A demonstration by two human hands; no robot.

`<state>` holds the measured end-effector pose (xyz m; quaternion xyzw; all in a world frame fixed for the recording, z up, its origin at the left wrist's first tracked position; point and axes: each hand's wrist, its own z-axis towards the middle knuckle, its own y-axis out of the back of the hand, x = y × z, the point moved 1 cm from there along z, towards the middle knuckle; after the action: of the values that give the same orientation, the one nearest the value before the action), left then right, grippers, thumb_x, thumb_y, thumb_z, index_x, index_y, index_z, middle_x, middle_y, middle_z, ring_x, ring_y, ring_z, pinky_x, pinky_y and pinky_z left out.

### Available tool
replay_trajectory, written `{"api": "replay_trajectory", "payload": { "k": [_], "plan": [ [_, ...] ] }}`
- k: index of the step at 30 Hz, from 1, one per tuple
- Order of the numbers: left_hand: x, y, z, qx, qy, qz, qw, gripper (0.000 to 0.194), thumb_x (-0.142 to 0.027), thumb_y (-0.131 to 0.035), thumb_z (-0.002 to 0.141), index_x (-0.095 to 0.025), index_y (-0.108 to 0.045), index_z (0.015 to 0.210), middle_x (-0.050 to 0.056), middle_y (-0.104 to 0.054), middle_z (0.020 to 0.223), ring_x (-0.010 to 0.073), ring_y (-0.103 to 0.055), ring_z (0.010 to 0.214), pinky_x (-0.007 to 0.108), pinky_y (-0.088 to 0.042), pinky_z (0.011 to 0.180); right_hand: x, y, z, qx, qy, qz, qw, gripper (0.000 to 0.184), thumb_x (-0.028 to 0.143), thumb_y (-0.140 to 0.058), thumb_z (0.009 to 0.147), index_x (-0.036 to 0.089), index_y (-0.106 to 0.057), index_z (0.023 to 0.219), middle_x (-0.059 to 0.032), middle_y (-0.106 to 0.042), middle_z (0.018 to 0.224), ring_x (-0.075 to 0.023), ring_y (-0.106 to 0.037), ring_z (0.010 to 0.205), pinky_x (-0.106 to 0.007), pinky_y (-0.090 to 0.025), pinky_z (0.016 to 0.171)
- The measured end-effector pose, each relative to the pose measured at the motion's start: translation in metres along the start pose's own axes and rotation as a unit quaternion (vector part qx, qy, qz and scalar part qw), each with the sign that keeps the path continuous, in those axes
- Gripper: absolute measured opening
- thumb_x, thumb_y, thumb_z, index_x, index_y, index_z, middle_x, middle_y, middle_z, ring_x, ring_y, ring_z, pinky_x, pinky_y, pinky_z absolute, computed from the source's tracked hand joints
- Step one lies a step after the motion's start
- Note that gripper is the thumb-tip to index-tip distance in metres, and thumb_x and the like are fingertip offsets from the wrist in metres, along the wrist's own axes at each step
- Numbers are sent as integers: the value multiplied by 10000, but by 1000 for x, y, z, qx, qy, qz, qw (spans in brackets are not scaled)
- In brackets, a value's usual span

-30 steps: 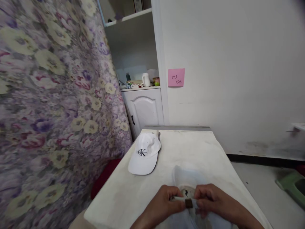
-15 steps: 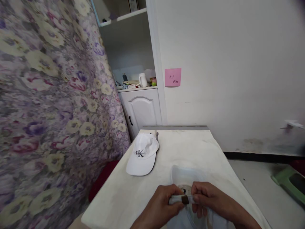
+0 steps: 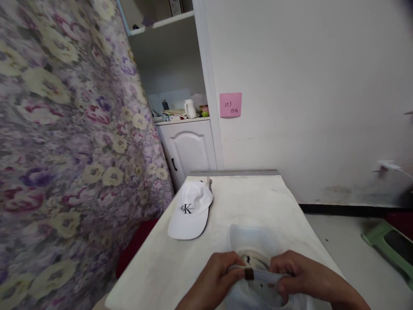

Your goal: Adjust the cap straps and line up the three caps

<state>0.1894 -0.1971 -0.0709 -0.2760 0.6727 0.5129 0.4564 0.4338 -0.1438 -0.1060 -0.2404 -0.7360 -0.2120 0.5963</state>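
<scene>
A pale cap [image 3: 250,234] lies at the near end of the table, its inside facing up and its brim pointing away from me. Across its opening runs an adjustable strap [image 3: 260,275] with a small brown buckle [image 3: 249,274]. My left hand [image 3: 217,275] pinches the strap just left of the buckle. Fingers closed, my right hand [image 3: 295,275] grips the strap's other side. Farther off to the left sits a white baseball cap [image 3: 195,209] with black lettering, touched by neither hand.
The table [image 3: 245,198] has a white cover. Left of it hangs a floral curtain [image 3: 80,150]. A white cabinet [image 3: 192,148] and a wall with a pink note [image 3: 230,104] stand behind. A green plastic object [image 3: 387,245] is on the floor at right.
My right hand has moved right, away from the buckle, and more of the strap shows between my hands. The left hand keeps its pinch. The view has shifted slightly.
</scene>
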Motion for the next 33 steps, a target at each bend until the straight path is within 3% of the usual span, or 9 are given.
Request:
{"api": "replay_trajectory", "payload": {
  "k": [5, 9, 11, 15, 19, 25, 33],
  "plan": [
    [0, -6, 5, 15, 17, -22, 999, 219, -345, -583, 886, -168, -630, 766, -37, -501, 690, 128, -410, 657, 258, -308, 616, -1, 3, -1, -12, -8, -28, 999, 58, 150, -727, 669, 152, -676, 698, 76, -513, 567, -83, -411, 551, -226, -261, 516],
    [-4, -10, 6, 16, 23, -20, 999, 300, -413, -534, 906, -184, -554, 714, -33, -473, 686, 137, -403, 658, 272, -297, 612, 18, -17, 3, -55, 44, 20, 997, 364, 92, -699, 672, 202, -694, 1019, 38, -657, 836, -131, -574, 739, -236, -416, 668],
    [-7, -11, 6, 8, 25, -19, 999, 300, -427, -533, 902, -197, -515, 711, -34, -466, 696, 141, -402, 673, 277, -301, 623, 26, -30, 9, -55, 81, 41, 994, 330, 54, -669, 650, 203, -667, 944, 19, -680, 888, -170, -624, 868, -277, -454, 798],
    [-8, -11, 5, -29, 21, -28, 999, 286, -458, -531, 917, -209, -496, 779, -49, -435, 717, 142, -381, 687, 282, -306, 647, 27, -45, 19, -143, 75, -2, 987, 277, 39, -632, 636, 218, -581, 841, 56, -610, 744, -151, -589, 705, -260, -401, 625],
    [-5, -6, 3, -32, 2, -69, 997, 349, -524, -482, 942, -198, -527, 824, -39, -455, 741, 150, -406, 711, 290, -320, 663, 24, -46, 22, -117, 104, 24, 987, 246, 28, -601, 660, 214, -568, 818, 46, -603, 751, -167, -603, 778, -269, -408, 669],
    [-11, 0, -5, -39, -6, -71, 997, 212, -314, -725, 751, -189, -572, 827, -25, -542, 782, 170, -484, 775, 288, -371, 710, 17, -41, 26, -99, 92, 97, 986, 206, 51, -637, 667, 198, -569, 794, 52, -613, 722, -137, -570, 691, -258, -368, 623],
    [-10, -3, -6, -69, 21, -38, 997, 175, -202, -691, 700, -207, -541, 790, -29, -584, 781, 172, -510, 773, 285, -377, 709, 17, -39, 24, -100, 90, 106, 985, 199, 55, -646, 671, 197, -563, 783, 44, -630, 735, -143, -588, 718, -258, -369, 637]
  ]
}}
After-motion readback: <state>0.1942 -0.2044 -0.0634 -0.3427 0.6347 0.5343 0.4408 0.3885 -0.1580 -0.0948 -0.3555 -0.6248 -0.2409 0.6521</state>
